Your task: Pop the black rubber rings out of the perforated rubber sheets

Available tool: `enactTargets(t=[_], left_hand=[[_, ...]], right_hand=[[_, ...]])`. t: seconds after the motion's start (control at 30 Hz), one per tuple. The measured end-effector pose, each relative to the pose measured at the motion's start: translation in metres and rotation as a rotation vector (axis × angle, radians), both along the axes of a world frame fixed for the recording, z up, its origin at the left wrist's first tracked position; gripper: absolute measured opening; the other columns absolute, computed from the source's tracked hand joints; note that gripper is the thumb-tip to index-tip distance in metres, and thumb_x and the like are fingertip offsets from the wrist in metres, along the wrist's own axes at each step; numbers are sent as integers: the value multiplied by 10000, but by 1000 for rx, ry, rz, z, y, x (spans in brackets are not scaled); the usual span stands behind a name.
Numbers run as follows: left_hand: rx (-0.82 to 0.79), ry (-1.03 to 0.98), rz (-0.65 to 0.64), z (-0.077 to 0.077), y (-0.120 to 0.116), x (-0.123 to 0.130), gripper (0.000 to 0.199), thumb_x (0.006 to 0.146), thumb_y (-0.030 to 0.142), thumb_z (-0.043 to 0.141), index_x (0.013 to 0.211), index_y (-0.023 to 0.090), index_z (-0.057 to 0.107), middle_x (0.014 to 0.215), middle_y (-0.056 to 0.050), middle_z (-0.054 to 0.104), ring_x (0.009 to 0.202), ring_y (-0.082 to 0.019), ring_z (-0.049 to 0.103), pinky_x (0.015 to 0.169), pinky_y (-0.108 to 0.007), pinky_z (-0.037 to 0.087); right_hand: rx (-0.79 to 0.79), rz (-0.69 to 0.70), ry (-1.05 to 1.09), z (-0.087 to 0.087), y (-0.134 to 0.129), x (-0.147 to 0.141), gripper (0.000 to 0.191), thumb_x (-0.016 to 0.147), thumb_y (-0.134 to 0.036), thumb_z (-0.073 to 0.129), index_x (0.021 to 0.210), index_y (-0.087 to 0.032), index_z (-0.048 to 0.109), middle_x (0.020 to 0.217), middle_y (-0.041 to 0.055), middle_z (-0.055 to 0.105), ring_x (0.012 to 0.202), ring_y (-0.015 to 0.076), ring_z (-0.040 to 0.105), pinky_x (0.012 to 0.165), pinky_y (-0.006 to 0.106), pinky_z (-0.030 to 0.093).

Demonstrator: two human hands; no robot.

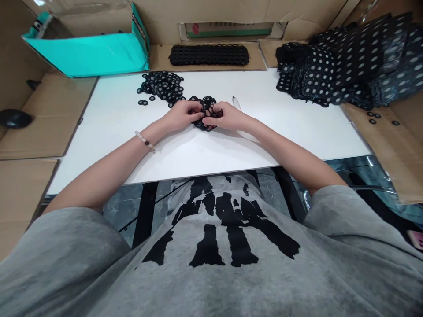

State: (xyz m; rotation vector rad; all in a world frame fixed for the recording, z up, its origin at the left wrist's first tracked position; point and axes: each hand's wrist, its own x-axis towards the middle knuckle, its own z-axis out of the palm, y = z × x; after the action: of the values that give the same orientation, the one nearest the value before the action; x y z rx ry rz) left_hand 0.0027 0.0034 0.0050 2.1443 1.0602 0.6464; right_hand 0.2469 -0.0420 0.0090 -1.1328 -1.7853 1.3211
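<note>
My left hand (185, 112) and my right hand (228, 115) meet over the white tabletop, closed on a bunched black perforated sheet (208, 105). Thumbs and fingers pinch it from both sides, and part of it is hidden behind them. A loose heap of small black rings (161, 86) with pale centres lies just beyond my left hand. Behind my right hand, a slim whitish pen-like tool (236, 103) with a dark tip rests on the table.
At the back left stands a turquoise box (89, 55). A stack of black perforated strips (209, 55) lies on cardboard at the back. Dotted black sheets (313, 72) are piled at the right. Several stray rings (372, 121) lie on the right cardboard, and a black mouse-like object (15, 119) sits far left.
</note>
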Motion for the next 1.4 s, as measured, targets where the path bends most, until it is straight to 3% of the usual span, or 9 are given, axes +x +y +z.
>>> enactTargets(t=[0.27, 0.43, 0.57, 0.77, 1.07, 1.3, 1.4], left_hand=[[30, 24, 19, -5, 2, -2, 202, 984, 341, 860, 887, 208, 743, 828, -12, 685, 882, -220, 648, 891, -355, 543], [24, 12, 14, -4, 1, -1, 173, 987, 352, 874, 960, 201, 795, 834, -13, 696, 920, -233, 671, 901, -346, 550], [12, 19, 18, -4, 0, 0, 138, 997, 318, 866, 972, 196, 807, 855, -23, 712, 926, -232, 679, 899, -341, 547], [20, 29, 39, -5, 3, -1, 141, 999, 288, 879, 938, 198, 789, 795, 4, 654, 882, -215, 652, 880, -329, 521], [31, 125, 23, 4, -4, 4, 198, 1075, 94, 811, 907, 165, 732, 800, 28, 603, 862, -169, 585, 898, -320, 445], [59, 68, -10, -7, 5, -1, 173, 1035, 316, 851, 918, 221, 765, 822, -2, 642, 897, -239, 645, 939, -409, 517], [4, 38, 14, -7, 4, 0, 215, 1019, 404, 897, 924, 263, 764, 834, -19, 675, 1019, -288, 676, 1020, -450, 550]], right_hand=[[4, 43, -39, 1, -1, 0, 307, 973, -232, 1046, 978, -205, 740, 1002, 83, 799, 1061, 290, 857, 995, 433, 798], [9, -39, 23, 2, -4, -2, 356, 884, -111, 1068, 982, -205, 739, 1002, 66, 790, 1086, 292, 860, 1006, 417, 785], [34, -19, -21, 3, -4, -1, 327, 891, -92, 1042, 975, -198, 744, 1009, 57, 796, 1117, 290, 848, 1044, 415, 772], [39, -5, -26, 0, -2, 1, 301, 965, -146, 1003, 905, -181, 711, 959, 34, 792, 1063, 245, 850, 1006, 381, 744], [98, 41, -89, -1, 0, 3, 320, 987, -242, 1007, 903, -187, 703, 995, 41, 820, 1080, 245, 851, 1013, 387, 737], [244, 125, -192, 2, 2, 8, 303, 1048, -320, 910, 917, -196, 667, 1015, 46, 836, 1056, 228, 804, 1075, 437, 711], [286, 156, -254, 5, 1, 9, 258, 1061, -298, 863, 922, -207, 666, 1021, 62, 851, 1060, 235, 785, 1100, 445, 691]])
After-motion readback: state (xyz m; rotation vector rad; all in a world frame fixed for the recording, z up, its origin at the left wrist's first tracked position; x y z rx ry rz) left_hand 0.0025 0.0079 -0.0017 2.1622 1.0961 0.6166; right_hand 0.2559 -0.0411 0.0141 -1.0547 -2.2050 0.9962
